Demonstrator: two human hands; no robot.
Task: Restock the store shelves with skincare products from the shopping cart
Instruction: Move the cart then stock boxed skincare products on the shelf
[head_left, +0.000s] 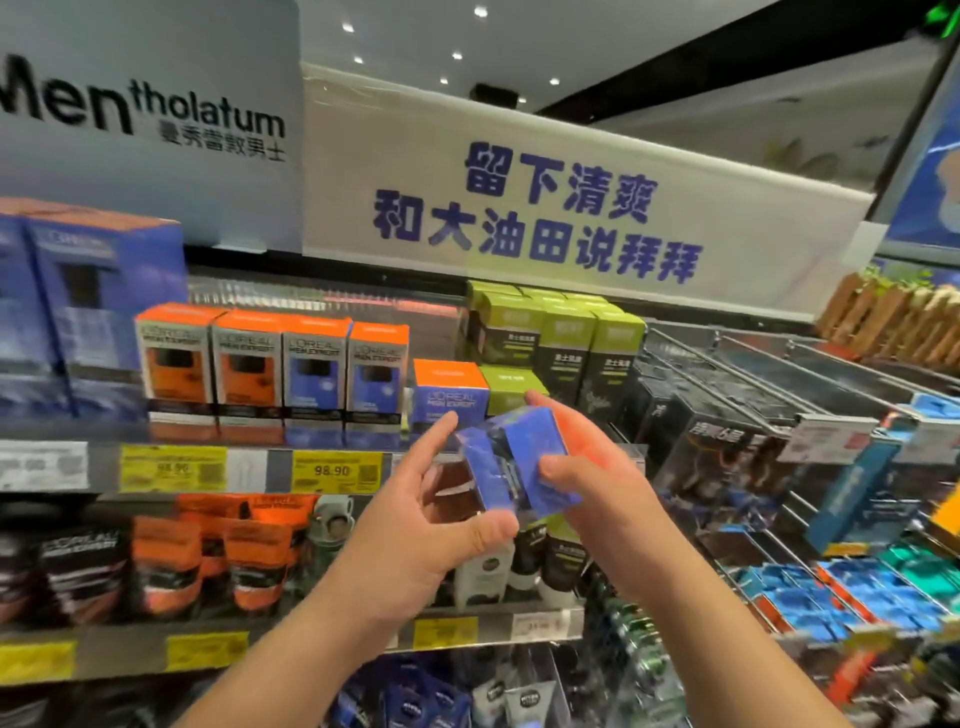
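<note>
Both hands hold a blue skincare box (524, 462) with an orange end, tilted, in front of the upper shelf (249, 434). My left hand (441, 514) grips its lower left side, thumb along the bottom edge. My right hand (587, 462) clasps its right end, fingers over the top. Just behind the box on the shelf stands a short blue and orange L'Oreal box (449, 395), with a low green box (511, 389) beside it. A row of taller L'Oreal boxes (270, 364) stands to the left. The shopping cart is out of view.
Tall green and black boxes (563, 343) stand behind at the right. Large blue boxes (88, 312) fill the shelf's far left. Orange pouches (208, 556) and tubes sit on the shelf below. Wire racks of razor packs (810, 467) extend to the right. Yellow price tags (335, 470) line the shelf edge.
</note>
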